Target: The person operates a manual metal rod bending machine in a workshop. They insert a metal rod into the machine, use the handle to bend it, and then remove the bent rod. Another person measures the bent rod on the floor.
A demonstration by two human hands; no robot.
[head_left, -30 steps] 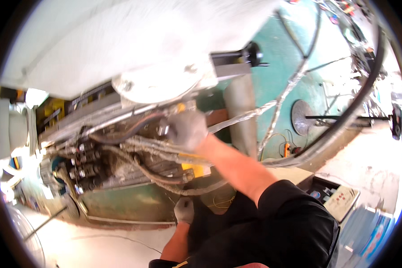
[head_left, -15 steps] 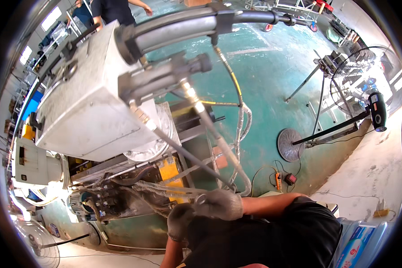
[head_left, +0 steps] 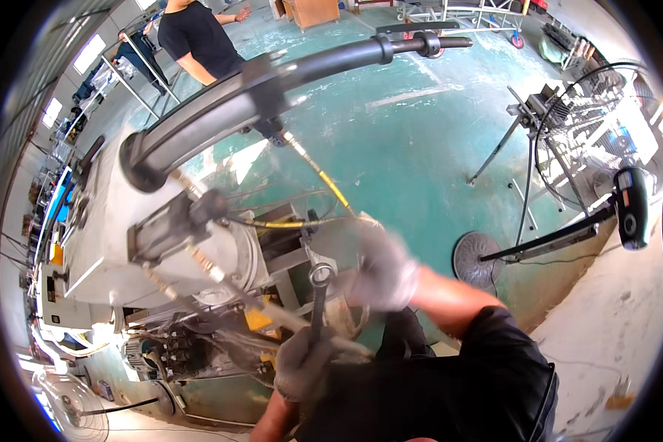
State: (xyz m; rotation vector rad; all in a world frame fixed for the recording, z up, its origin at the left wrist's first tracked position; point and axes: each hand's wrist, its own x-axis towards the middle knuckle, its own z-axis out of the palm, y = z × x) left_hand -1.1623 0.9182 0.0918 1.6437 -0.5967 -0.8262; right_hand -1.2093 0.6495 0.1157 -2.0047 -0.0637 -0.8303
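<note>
My left hand (head_left: 300,366), in a grey work glove, is closed around the handle of a ring spanner (head_left: 320,298). The spanner's ring end points up, away from me. To its right is my right hand (head_left: 387,272), also gloved; motion smears its fingers, so whether it holds anything does not show. A yellow-sleeved hose (head_left: 324,184) comes down near its fingertips from a large hydraulic cylinder (head_left: 206,118). A smaller cylinder (head_left: 166,232) with brass-coloured fittings sits left of the hands, and a grey hose (head_left: 261,302) runs from it toward my left hand.
A big white machine housing (head_left: 96,265) fills the left. At the right stand a round fan base (head_left: 479,258) and its pole, with a tripod frame (head_left: 541,110) beyond. A person in a black shirt (head_left: 195,40) stands at the far left, another person (head_left: 136,59) behind.
My right hand has moved up and away from my left hand. The spanner now shows upright in my left hand. The view has shifted, so the machine appears farther left.
</note>
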